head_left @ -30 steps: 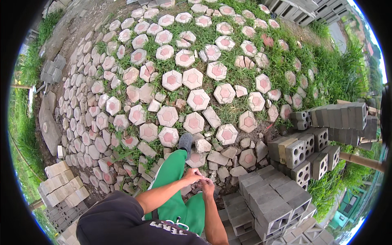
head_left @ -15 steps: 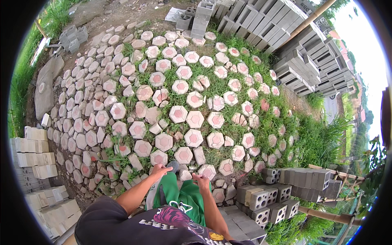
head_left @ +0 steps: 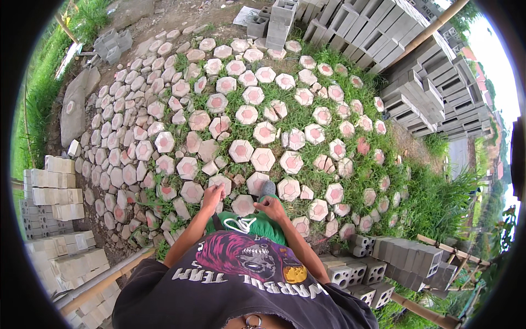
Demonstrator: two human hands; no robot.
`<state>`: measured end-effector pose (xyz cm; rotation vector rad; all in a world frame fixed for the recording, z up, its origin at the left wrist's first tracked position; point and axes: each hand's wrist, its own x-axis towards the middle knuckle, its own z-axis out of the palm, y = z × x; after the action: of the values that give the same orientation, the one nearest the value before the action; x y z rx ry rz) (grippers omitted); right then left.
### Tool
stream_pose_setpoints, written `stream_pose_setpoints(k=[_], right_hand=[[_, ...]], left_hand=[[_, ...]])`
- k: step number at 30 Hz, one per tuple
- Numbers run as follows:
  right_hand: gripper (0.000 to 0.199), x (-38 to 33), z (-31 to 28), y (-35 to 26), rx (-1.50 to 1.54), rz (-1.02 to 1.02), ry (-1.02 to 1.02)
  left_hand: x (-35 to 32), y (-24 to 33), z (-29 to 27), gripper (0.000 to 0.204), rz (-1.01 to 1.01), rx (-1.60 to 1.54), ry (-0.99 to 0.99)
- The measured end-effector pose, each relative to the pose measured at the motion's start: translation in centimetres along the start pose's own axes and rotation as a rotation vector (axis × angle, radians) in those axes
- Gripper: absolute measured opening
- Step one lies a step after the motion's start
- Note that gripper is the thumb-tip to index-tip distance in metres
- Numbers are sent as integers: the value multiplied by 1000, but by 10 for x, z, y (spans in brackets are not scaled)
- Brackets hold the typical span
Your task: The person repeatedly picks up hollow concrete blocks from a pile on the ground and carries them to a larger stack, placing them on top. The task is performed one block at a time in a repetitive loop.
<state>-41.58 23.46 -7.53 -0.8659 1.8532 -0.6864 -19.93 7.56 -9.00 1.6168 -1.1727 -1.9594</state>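
Observation:
My left hand [head_left: 213, 198] hangs in front of my green shorts [head_left: 266, 231], with its fingers curled together. My right hand [head_left: 270, 209] is at the same height, a little to the right, its thumb and fingers bent in a pinch. Whatever either hand may hold is too small or hidden to make out. The two hands are apart. Between them, past the shorts, a grey shoe [head_left: 267, 188] shows beside a hexagonal paver [head_left: 256, 183] with a pinkish centre. Another hexagonal paver [head_left: 192, 192] lies on the ground just left of my left hand.
Rows of hexagonal pavers, some cracked, lie among grass and rubble. Grey hollow blocks [head_left: 356, 35] are stacked at the far right, and more blocks [head_left: 408, 254] at the near right. Pale bricks [head_left: 52, 189] stand at the left. A bamboo pole [head_left: 104, 279] crosses the lower left.
The view has shifted forward over the pavers. My feet have changed position, with a shoe now showing farther right. Both hands have risen slightly in the picture and remain curled.

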Motion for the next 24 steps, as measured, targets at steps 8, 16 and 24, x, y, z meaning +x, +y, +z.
stream_pose_setpoints(k=[8, 16, 24], right_hand=[[45, 49, -100, -34, -59, -124, -130], [51, 97, -130, -70, 74, -230, -210], [46, 154, -163, -104, -87, -276, -151]], left_hand=[[0, 68, 87, 33, 223, 316, -28], [8, 110, 130, 27, 266, 348, -83], [57, 188, 166, 28, 227, 290, -410]])
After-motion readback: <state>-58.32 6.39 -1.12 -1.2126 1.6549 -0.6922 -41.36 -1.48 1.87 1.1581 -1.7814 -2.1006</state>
